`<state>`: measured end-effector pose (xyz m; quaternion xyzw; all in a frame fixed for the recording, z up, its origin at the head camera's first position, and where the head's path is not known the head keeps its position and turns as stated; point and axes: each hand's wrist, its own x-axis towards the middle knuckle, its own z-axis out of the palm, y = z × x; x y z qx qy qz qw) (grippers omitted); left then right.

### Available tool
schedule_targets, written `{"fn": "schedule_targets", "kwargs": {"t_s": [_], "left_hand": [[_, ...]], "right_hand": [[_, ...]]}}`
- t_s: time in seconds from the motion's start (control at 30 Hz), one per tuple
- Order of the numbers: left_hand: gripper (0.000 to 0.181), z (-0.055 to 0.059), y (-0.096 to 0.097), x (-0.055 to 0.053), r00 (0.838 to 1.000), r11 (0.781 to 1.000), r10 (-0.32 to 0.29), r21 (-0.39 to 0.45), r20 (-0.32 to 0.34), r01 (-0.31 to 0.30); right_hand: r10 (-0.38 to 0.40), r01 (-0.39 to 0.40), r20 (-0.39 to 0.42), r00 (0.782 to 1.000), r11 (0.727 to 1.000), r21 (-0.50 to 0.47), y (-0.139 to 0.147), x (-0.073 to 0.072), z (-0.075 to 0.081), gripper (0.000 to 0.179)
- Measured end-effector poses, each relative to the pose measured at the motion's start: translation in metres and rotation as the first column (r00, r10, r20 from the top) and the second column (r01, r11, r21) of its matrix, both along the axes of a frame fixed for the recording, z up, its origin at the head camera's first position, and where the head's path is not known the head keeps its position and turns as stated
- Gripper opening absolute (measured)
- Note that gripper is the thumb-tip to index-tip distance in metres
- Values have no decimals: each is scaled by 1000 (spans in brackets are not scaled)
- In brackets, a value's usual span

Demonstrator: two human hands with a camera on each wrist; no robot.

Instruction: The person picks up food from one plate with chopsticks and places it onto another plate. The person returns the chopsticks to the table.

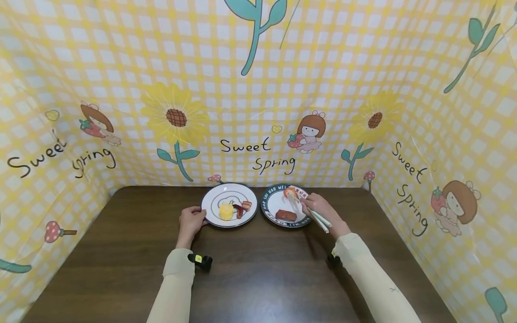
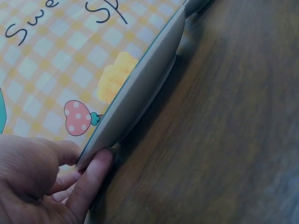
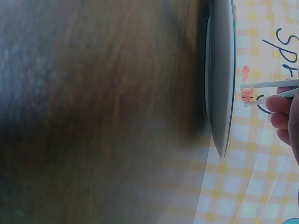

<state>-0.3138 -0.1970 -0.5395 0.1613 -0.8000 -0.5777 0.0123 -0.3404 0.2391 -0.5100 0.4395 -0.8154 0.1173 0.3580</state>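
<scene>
My left hand [image 1: 191, 223] pinches the left rim of a white plate [image 1: 212, 197] between thumb and fingers, as the left wrist view shows. On that plate lie a yellow food chunk [image 1: 226, 211], a dark red curved piece [image 1: 238, 211] and a bacon-like strip [image 1: 247, 205]. My right hand [image 1: 321, 207] holds a pair of pale chopsticks [image 1: 320, 220]. Their tips grip an orange-and-white shrimp [image 3: 246, 93] above a second plate [image 1: 272, 199] with a dark green lettered rim. A reddish-brown slab of meat [image 1: 286, 215] lies on this second plate.
Both plates stand side by side near the back edge of a dark brown wooden table [image 1: 242, 278]. A yellow checked cloth [image 1: 242, 103] with flowers and lettering hangs behind and along both sides. Black wrist camera mounts [image 1: 203, 262] sit on the cuffs.
</scene>
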Motion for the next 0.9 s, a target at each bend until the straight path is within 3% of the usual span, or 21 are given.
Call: {"fn": "schedule_targets", "kwargs": {"t_s": [0.23, 0.53, 0.9], "left_hand": [[46, 1, 0, -1, 1000, 1000, -3, -3, 3, 3], [46, 0, 0, -2, 1000, 1000, -4, 1, -10, 4], [44, 0, -1, -3, 1000, 1000, 6, -10, -26, -6]], "right_hand": [[29, -29, -52, 998, 1000, 10, -4, 2, 5, 12], [-36, 35, 22, 999, 999, 40, -11, 11, 11, 18], [-9, 5, 53, 999, 998, 68, -23, 18, 20, 20]]}}
